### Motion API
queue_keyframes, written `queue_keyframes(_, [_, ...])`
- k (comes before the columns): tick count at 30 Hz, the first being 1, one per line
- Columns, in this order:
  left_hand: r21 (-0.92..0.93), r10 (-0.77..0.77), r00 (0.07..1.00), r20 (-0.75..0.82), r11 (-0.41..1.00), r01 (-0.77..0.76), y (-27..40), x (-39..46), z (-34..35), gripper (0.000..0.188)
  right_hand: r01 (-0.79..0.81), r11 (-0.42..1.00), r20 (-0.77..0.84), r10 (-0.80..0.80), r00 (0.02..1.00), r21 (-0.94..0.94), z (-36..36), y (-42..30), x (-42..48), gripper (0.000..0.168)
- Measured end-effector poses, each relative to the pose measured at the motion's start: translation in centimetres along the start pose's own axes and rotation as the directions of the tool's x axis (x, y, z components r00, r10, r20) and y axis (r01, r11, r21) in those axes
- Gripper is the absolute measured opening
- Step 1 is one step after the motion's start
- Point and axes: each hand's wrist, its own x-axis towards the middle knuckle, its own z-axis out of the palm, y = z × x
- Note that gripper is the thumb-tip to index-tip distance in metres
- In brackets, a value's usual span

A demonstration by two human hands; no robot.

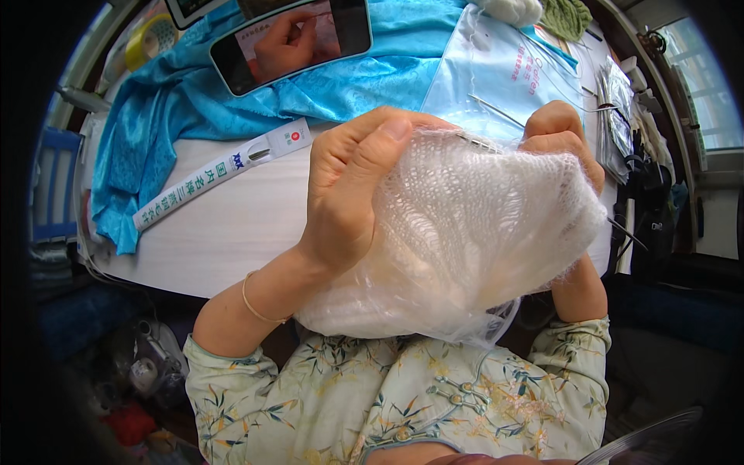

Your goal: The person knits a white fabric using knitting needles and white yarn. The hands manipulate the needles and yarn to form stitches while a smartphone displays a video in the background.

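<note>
My left hand (354, 180) grips the upper left edge of a white, loosely knitted lace piece (459, 197), thumb on top. At the upper right, my right hand (561, 139) is closed on the knitting's other end, its fingers partly hidden behind the fabric. A metal knitting needle (497, 110) slants down toward the knitting's top edge between my hands. Another needle lies along that edge, mostly hidden by stitches. A dark needle tip (628, 233) sticks out right of the fabric. Beneath the knitting, a clear plastic bag (372, 308) with white material inside rests against my lap.
A smartphone (290, 43) showing a hand lies on turquoise satin cloth (232, 110). A printed needle sleeve (221, 174) is on the white table (244, 232). Yellow tape (151, 42), a printed plastic bag (505, 70), white yarn (514, 9) and green knitting (567, 17) lie farther back.
</note>
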Motion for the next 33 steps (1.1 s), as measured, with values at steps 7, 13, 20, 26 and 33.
queue_keyframes(7, [-0.164, -0.057, 0.998, -0.012, 0.985, 0.054, 0.16, 0.02, -0.01, 0.038, 0.010, 0.999, 0.000, -0.010, 1.000, -0.034, 0.13, -0.16, 0.03, 0.014])
queue_keyframes(13, [0.038, -0.012, 1.000, 0.024, 0.999, 0.011, -0.17, -0.05, -0.07, 0.025, 0.006, 0.999, 0.005, -0.006, 1.000, -0.047, 0.27, -0.49, 0.06, 0.015])
queue_keyframes(20, [0.012, -0.005, 1.000, 0.001, 1.000, 0.005, -0.35, -0.15, -0.03, 0.020, 0.033, 0.999, 0.029, -0.032, 0.999, -0.008, 0.06, -0.34, 0.26, 0.016])
queue_keyframes(26, [-0.047, -0.017, 1.000, 0.008, 0.999, 0.018, -0.25, -0.19, 0.00, 0.020, 0.009, 0.999, 0.010, -0.009, 1.000, 0.053, 0.28, -0.25, 0.22, 0.017])
queue_keyframes(33, [-0.069, -0.046, 0.999, 0.023, 0.996, 0.047, 0.07, -0.26, -0.01, 0.023, 0.008, 0.999, 0.016, -0.009, 1.000, 0.049, 0.25, -0.38, 0.30, 0.017])
